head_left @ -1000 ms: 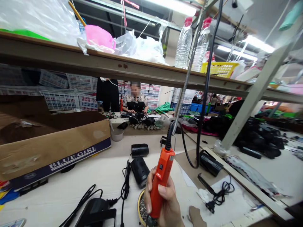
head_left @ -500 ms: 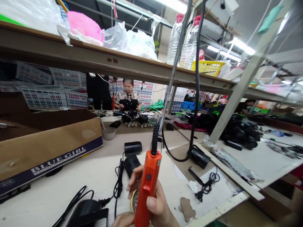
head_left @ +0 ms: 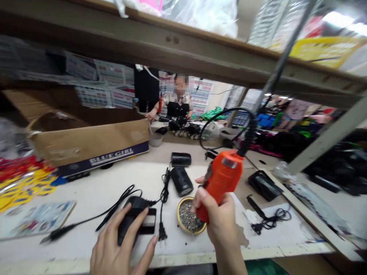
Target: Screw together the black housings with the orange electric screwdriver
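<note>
My right hand [head_left: 216, 208] is wrapped around an orange electric screwdriver [head_left: 222, 177], tilted so that its lower end points down over a round yellow-rimmed bowl [head_left: 180, 225] of small metal screws. The screwdriver's tip is hidden. On the left, my left hand [head_left: 119, 238] lies with fingers spread over a black plastic device [head_left: 136, 204], touching its top. A cord runs from the device, and a black bracket-like frame [head_left: 151, 221] sits at its right side. Two black cylindrical housings [head_left: 181, 159] lie beyond the bowl, beside a bundled plug cord [head_left: 164, 187].
A cardboard box [head_left: 114, 133] stands at the back left. An overhead shelf [head_left: 200, 46] crosses above the bench. Right of the bowl lie another black housing [head_left: 265, 185], a coiled cord [head_left: 276, 215] and a wooden strip [head_left: 312, 214]. A co-worker [head_left: 179, 105] sits opposite.
My view has tilted down. The screwdriver has gone from upright to tilted over the screw bowl. My left hand has moved left onto the black device. The co-worker's arm now reaches toward the box.
</note>
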